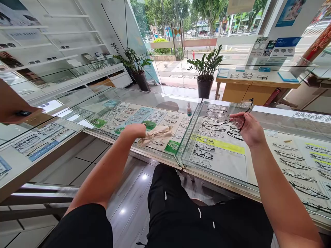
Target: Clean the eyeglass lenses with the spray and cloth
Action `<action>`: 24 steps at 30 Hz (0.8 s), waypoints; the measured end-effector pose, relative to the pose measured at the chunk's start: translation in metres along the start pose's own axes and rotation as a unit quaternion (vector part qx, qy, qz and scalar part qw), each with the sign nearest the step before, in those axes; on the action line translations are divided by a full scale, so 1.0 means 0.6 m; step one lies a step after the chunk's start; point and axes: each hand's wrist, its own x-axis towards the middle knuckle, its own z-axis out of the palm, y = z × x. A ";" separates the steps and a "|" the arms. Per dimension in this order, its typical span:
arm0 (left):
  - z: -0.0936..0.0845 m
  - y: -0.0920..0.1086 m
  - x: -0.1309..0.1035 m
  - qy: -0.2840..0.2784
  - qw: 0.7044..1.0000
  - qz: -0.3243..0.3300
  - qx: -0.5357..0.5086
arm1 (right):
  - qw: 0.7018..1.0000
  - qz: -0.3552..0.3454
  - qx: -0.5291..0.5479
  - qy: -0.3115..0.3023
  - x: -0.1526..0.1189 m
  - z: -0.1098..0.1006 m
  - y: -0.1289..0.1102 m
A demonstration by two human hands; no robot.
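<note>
My right hand (251,129) is raised over the right glass display case, its fingers closed on a pair of eyeglasses (242,121) with a dark, thin frame. The glasses are tilted, one lens up and one down. Over the left case, my left hand (136,132) is closed on a crumpled beige cloth (156,135), which spreads out to the right of it; most of its fingers are hidden. A small spray bottle (189,109) with a white top stands on the glass near the seam between the two cases.
Rows of eyeglasses lie inside the left case (178,100) and right case (219,175). Potted plants (205,84) stand beyond, by the glass front. A wooden table (240,91) with more frames is at the back right. At the far left, part of a person's arm (15,103) shows.
</note>
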 end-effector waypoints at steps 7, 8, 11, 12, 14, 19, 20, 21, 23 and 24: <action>0.015 0.029 -0.004 -0.111 0.990 0.059 0.060 | 1.000 0.005 0.011 -0.017 -0.002 0.003 -0.002; 0.019 0.035 -0.007 -0.113 0.988 0.080 0.070 | 1.000 0.005 0.012 -0.018 -0.003 0.004 -0.002; 0.031 0.047 -0.013 -0.078 0.984 0.128 0.097 | 1.000 0.007 0.007 -0.015 -0.005 0.006 -0.004; 0.035 0.051 -0.015 -0.068 0.984 0.133 0.099 | 1.000 0.009 0.003 -0.014 -0.005 0.007 -0.005; 0.040 0.059 -0.017 -0.066 0.985 0.132 0.094 | 1.000 0.013 -0.003 -0.014 -0.006 0.009 -0.005; 0.034 0.073 -0.015 -0.038 0.992 0.107 0.049 | 1.000 0.017 0.002 -0.018 -0.006 0.009 -0.006; 0.029 0.076 -0.013 -0.021 0.994 0.100 0.031 | 1.000 0.018 0.001 -0.018 -0.006 0.010 -0.006; 0.023 0.079 -0.011 -0.003 0.996 0.090 0.003 | 1.000 0.019 -0.001 -0.018 -0.006 0.011 -0.007; 0.009 0.087 -0.006 0.020 0.994 0.069 -0.079 | 1.000 0.020 -0.005 -0.017 -0.007 0.013 -0.008; 0.002 0.093 -0.005 0.021 0.990 0.061 -0.126 | 1.000 0.021 -0.006 -0.017 -0.008 0.014 -0.009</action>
